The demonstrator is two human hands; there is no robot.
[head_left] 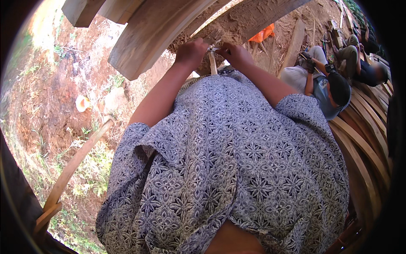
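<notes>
Both of my hands are raised in front of my chest, close together at the top of the view. My left hand (pixel 191 54) is closed, its fingers curled at one end of a small shiny whitish piece (pixel 212 49), possibly a blade. At the other end of that piece, my right hand (pixel 237 55) is closed in a pinch. A narrow light wooden stick (pixel 212 64) stands below the piece, between my hands and near my patterned shirt. What my left fingers hold is hidden.
Thick wooden planks (pixel 148 36) lie at the upper left, with another board (pixel 275 17) beyond my right hand. An orange sheet (pixel 263 33) is on the dirt. Two people (pixel 334 91) sit at the right beside long curved-looking timbers (pixel 359 139). A wooden post (pixel 80 156) leans at left.
</notes>
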